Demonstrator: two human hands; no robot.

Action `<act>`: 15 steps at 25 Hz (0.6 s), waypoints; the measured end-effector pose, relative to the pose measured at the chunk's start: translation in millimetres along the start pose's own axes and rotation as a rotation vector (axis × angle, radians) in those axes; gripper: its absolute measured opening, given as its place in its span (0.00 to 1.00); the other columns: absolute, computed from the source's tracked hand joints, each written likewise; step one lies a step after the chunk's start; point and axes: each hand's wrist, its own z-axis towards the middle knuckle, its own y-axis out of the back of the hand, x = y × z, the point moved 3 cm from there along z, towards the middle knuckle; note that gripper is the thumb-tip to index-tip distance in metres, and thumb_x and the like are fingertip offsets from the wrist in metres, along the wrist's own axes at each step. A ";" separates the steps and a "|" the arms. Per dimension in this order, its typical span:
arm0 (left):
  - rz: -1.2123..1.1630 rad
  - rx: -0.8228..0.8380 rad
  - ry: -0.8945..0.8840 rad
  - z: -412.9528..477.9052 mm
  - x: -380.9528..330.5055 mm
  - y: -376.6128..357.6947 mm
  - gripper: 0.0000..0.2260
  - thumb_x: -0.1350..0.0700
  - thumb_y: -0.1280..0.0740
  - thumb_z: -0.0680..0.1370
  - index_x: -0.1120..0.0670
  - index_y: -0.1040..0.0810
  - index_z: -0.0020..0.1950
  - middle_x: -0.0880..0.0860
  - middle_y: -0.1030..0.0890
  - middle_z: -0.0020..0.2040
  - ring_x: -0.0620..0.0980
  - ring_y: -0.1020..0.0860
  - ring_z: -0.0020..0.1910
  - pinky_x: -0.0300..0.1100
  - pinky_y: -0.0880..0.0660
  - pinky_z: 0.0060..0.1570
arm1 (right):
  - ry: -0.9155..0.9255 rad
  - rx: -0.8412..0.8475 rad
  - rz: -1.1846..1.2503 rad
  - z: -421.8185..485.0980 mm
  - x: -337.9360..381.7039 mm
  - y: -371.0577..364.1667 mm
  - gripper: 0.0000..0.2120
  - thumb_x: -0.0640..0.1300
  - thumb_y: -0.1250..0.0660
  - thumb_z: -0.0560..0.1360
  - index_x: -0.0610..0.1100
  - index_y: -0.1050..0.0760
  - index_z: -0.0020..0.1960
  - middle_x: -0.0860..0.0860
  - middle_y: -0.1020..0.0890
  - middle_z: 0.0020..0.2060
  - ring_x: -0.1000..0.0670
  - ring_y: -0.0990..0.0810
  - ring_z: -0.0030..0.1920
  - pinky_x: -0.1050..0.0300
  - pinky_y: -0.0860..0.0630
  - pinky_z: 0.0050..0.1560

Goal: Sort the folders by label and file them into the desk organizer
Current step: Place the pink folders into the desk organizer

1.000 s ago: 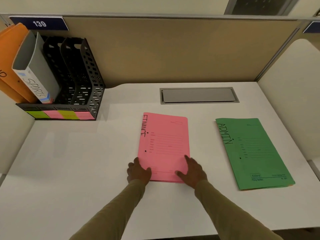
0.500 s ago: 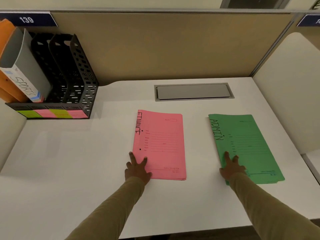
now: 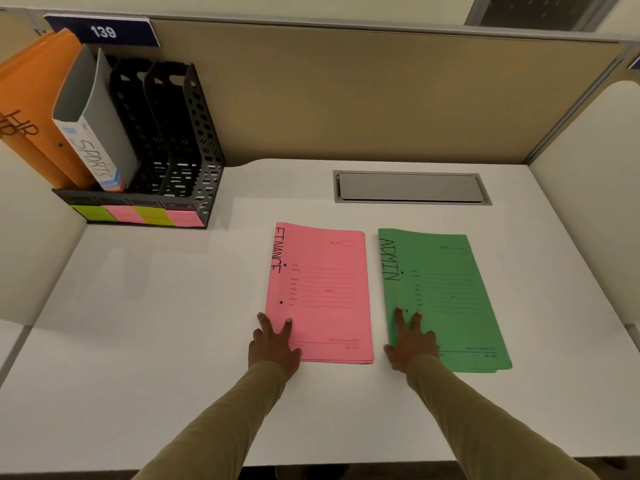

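Note:
A pink folder (image 3: 325,292) marked FINANCE lies flat at the desk's middle. Close beside it on the right lies a green folder (image 3: 446,296) marked ADMIN. My left hand (image 3: 273,344) rests flat on the pink folder's near left corner, fingers spread. My right hand (image 3: 410,341) presses flat on the green folder's near left corner, fingers spread. The black desk organizer (image 3: 194,147) stands at the far left with coloured sticky labels along its front. An orange folder (image 3: 34,109) marked HR and a grey folder (image 3: 93,133) marked SPORTS stand in its left slots; the right slots are empty.
A grey cable hatch (image 3: 410,187) is set into the white desk (image 3: 156,323) behind the folders. A tan partition (image 3: 346,98) with a "139" plate closes the back, and a cream panel (image 3: 595,188) bounds the right side.
My right hand left the pink folder, reached the green one and slid it left until it lies close beside the pink folder. My left hand stayed on the pink folder.

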 end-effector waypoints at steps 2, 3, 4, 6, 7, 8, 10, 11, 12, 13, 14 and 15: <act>-0.002 0.010 0.012 -4.7 14.6 0.2 0.33 0.38 0.41 0.77 0.43 0.49 0.79 0.64 0.58 0.78 0.62 0.38 0.71 0.52 0.33 0.68 | 0.041 0.025 0.001 -10.3 24.2 -5.2 0.44 0.60 0.38 0.77 0.54 0.65 0.80 0.41 0.58 0.80 0.29 0.36 0.72 0.38 0.29 0.68; -0.001 0.014 0.019 -7.0 23.5 0.0 0.33 0.38 0.41 0.77 0.43 0.49 0.79 0.64 0.58 0.78 0.62 0.38 0.71 0.52 0.33 0.68 | 0.060 0.034 0.004 -15.6 36.1 -8.2 0.45 0.60 0.38 0.77 0.54 0.65 0.80 0.41 0.59 0.80 0.29 0.38 0.72 0.38 0.30 0.69; 0.003 0.019 0.027 -9.6 32.9 -0.7 0.33 0.38 0.41 0.77 0.43 0.49 0.79 0.65 0.57 0.78 0.62 0.38 0.71 0.52 0.33 0.68 | 0.078 0.042 0.005 -21.2 46.6 -11.5 0.45 0.60 0.37 0.77 0.53 0.65 0.80 0.42 0.59 0.80 0.30 0.39 0.73 0.38 0.31 0.70; 0.014 0.020 0.039 -16.0 55.9 -1.7 0.32 0.37 0.42 0.77 0.43 0.49 0.79 0.65 0.56 0.77 0.62 0.37 0.70 0.52 0.34 0.68 | 0.107 0.051 -0.007 -32.6 67.4 -18.1 0.46 0.60 0.37 0.77 0.53 0.66 0.80 0.42 0.60 0.80 0.30 0.41 0.74 0.38 0.32 0.70; 0.026 0.016 0.042 -18.9 67.2 -1.9 0.32 0.37 0.43 0.77 0.43 0.49 0.79 0.64 0.54 0.77 0.61 0.37 0.70 0.52 0.34 0.67 | 0.117 0.053 -0.015 -38.0 76.7 -21.3 0.46 0.60 0.38 0.77 0.53 0.66 0.80 0.42 0.61 0.80 0.30 0.41 0.74 0.38 0.32 0.70; 0.040 0.012 0.048 -21.5 79.4 -2.0 0.32 0.37 0.43 0.77 0.43 0.49 0.78 0.64 0.53 0.77 0.61 0.36 0.69 0.52 0.33 0.67 | 0.127 0.053 -0.020 -43.5 86.9 -24.2 0.46 0.60 0.38 0.77 0.52 0.66 0.80 0.43 0.61 0.80 0.30 0.41 0.74 0.38 0.31 0.70; 0.054 0.005 0.070 -25.9 101.0 -1.3 0.32 0.36 0.43 0.77 0.43 0.48 0.78 0.63 0.48 0.75 0.60 0.35 0.67 0.51 0.33 0.65 | 0.144 0.065 -0.014 -53.6 107.4 -28.9 0.45 0.59 0.38 0.77 0.52 0.65 0.80 0.43 0.60 0.80 0.31 0.41 0.73 0.39 0.31 0.69; 0.042 0.001 0.079 -27.7 108.7 -0.8 0.32 0.36 0.43 0.76 0.42 0.47 0.78 0.62 0.46 0.74 0.59 0.34 0.66 0.50 0.33 0.65 | 0.148 0.076 0.003 -57.6 116.1 -30.4 0.45 0.58 0.38 0.76 0.53 0.65 0.80 0.44 0.59 0.80 0.32 0.40 0.73 0.40 0.30 0.69; 0.007 -0.009 0.081 -29.0 114.4 0.4 0.31 0.36 0.42 0.76 0.42 0.45 0.77 0.60 0.45 0.73 0.58 0.34 0.66 0.50 0.33 0.65 | 0.144 0.087 0.028 -60.3 123.7 -30.5 0.44 0.57 0.38 0.76 0.53 0.64 0.80 0.44 0.59 0.80 0.33 0.39 0.73 0.41 0.30 0.69; -0.062 -0.025 0.078 -29.7 118.7 3.1 0.31 0.37 0.40 0.75 0.43 0.42 0.77 0.59 0.43 0.72 0.58 0.33 0.65 0.50 0.32 0.65 | 0.137 0.092 0.051 -61.8 130.4 -29.1 0.43 0.56 0.38 0.76 0.53 0.62 0.80 0.44 0.57 0.80 0.34 0.39 0.73 0.41 0.31 0.69; -0.160 -0.048 0.078 -30.1 121.3 7.3 0.31 0.38 0.38 0.75 0.43 0.40 0.76 0.58 0.42 0.72 0.57 0.33 0.65 0.50 0.31 0.65 | 0.128 0.093 0.064 -62.8 136.0 -26.5 0.42 0.56 0.38 0.76 0.53 0.61 0.80 0.44 0.55 0.80 0.35 0.38 0.73 0.42 0.31 0.69; -0.277 -0.083 0.089 -29.4 124.1 13.5 0.31 0.39 0.36 0.75 0.45 0.39 0.75 0.57 0.42 0.72 0.57 0.32 0.65 0.50 0.30 0.65 | 0.120 0.092 0.070 -63.3 142.5 -22.9 0.41 0.57 0.39 0.77 0.52 0.59 0.81 0.43 0.53 0.80 0.35 0.38 0.73 0.42 0.32 0.70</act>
